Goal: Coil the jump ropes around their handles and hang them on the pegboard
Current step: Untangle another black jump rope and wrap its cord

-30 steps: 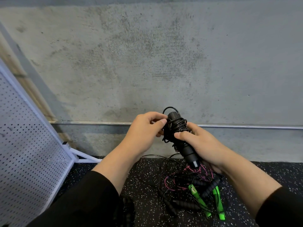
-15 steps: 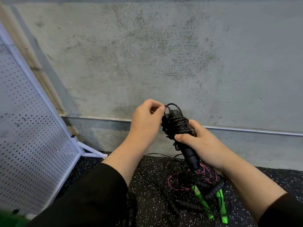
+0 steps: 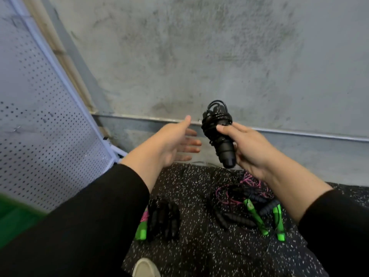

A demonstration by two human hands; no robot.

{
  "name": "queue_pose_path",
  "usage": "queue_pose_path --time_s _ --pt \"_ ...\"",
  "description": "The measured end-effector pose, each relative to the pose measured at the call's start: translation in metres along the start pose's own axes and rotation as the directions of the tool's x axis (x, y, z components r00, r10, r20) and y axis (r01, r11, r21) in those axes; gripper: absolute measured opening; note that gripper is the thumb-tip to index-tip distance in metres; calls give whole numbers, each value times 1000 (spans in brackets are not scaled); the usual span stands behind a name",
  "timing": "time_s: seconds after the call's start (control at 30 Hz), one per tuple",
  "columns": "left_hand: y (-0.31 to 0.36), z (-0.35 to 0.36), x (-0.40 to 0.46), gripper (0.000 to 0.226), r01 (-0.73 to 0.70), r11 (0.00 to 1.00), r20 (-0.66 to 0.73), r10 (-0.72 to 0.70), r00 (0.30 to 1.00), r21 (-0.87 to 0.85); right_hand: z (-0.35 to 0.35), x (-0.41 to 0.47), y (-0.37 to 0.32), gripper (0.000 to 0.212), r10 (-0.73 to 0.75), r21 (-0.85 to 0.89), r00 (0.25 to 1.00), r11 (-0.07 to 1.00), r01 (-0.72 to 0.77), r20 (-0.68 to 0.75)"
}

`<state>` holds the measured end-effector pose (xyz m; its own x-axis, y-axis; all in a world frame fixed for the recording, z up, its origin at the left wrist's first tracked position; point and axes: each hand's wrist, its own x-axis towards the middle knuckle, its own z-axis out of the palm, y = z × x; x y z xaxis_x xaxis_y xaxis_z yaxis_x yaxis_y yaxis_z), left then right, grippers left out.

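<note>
Black jump rope [image 3: 218,132], cord wound round its handles, sits clamped in the right hand [image 3: 250,147], up in front of the concrete wall [image 3: 219,56]. Left hand [image 3: 171,144] hovers just beside it, fingers spread, holding nothing. Big risk imo: the loose top loop slips and the coil unwinds before reaching the pegboard [image 3: 40,126]. No readable branding anywhere.

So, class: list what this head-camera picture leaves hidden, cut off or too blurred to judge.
- Pegboard: cut by the left edge; any hooks unseen.
- Coiled black rope: its far side is behind the right hand.
- Tangled ropes: count unclear, overlapping and partly behind the right forearm.
- Green shape, lower left: blurred, unidentifiable.
</note>
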<state>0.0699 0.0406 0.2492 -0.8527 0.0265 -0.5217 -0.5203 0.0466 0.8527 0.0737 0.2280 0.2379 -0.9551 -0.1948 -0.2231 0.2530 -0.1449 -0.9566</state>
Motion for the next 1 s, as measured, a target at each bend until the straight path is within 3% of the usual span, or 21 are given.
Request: queue_pose_path --time_s 0.1,0.17,0.37,0.57,0.67,0.8,1.0 --pt "-5 -26 -4 59 -3 998 48 5 999 -56 29 11 16 31 45 -46 998 998 -46 -33" --pt "-13 -44 -4 56 -4 997 23 6 1000 -82 50 17 29 25 77 -59 996 995 -79 -44" --pt "-47 -90 4 30 21 998 -65 -24 998 -52 108 39 82 31 164 -102 986 981 -167 -33" --pt "-78 -118 26 17 54 997 -57 -57 997 -56 129 65 140 17 240 -118 970 963 -243 -37" --pt "-108 -113 46 13 103 995 -88 -103 991 -8 121 73 172 8 301 -63 951 950 -306 -77" --pt "-159 -94 82 23 188 972 -112 -173 979 143 88 76 231 19 395 -85 905 908 -411 -158" --pt "-262 -41 139 23 374 907 -113 -358 927 196 29 69 315 34 490 -129 816 828 -546 -307"
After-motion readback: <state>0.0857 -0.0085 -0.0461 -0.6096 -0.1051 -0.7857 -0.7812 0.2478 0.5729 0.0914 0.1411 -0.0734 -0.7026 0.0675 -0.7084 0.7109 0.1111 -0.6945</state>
